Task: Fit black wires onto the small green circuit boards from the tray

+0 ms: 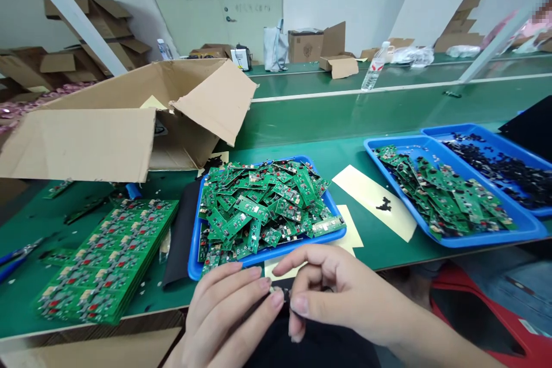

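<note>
Both hands, left hand (pixel 228 313) and right hand (pixel 340 293), are pinching a small dark part (pixel 282 294) together just below the blue tray (pixel 194 253), seemingly mid-fitting, needing a careful aligned press.

The small dark part (pixel 282 294) pinched at lower centre is mostly covered by the fingertips (pixel 276 299) of the left hand (pixel 228 313) and right hand (pixel 345 293); its type cannot be told. Both wrists are cut off by the bottom edge. A pixelated pink patch (pixel 535 17) is seen at upper right.
</note>
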A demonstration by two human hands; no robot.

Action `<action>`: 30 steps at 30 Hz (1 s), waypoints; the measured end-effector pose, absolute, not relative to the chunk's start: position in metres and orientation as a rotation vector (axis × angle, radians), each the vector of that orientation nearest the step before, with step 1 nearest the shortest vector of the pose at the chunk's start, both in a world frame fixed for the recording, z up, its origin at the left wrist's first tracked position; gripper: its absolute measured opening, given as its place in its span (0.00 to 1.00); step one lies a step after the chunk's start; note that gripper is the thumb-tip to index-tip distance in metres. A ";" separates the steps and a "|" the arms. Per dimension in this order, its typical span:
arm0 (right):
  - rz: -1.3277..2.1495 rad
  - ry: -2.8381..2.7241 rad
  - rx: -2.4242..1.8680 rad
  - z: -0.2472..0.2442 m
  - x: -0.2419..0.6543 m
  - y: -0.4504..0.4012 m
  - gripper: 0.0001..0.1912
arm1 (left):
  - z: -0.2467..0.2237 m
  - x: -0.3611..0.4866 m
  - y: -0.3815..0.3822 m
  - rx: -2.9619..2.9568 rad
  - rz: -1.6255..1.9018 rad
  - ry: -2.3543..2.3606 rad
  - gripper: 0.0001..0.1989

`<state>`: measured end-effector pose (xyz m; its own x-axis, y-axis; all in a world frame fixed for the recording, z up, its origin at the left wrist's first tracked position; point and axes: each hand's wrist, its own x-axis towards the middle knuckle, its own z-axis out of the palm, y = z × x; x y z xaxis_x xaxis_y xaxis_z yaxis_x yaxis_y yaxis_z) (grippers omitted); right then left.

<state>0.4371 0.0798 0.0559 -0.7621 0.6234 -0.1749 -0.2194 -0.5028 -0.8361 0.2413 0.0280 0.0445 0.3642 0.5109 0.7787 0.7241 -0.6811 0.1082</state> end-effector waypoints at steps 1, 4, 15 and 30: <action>2.255 -1.177 -0.641 0.055 0.437 0.079 0.19 | 0.045 0.241 0.028 -2.402 -1.184 -1.073 0.08; 2.208 -1.187 -0.660 0.054 0.438 0.077 0.17 | 0.044 0.238 0.029 -2.454 -1.105 -1.051 0.10; 2.325 -0.941 -0.714 0.040 0.433 0.080 0.16 | 0.042 0.252 0.035 -2.357 -1.247 -1.167 0.12; 2.046 -1.294 -0.755 0.050 0.435 0.080 0.13 | 0.034 0.254 0.039 -2.421 -1.367 -1.222 0.09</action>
<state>0.4349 0.0802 0.0503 -0.6605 0.7363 -0.1470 -0.1825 -0.3473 -0.9198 0.2538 0.0395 0.0339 0.2730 0.5928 0.7577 0.6866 -0.6717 0.2782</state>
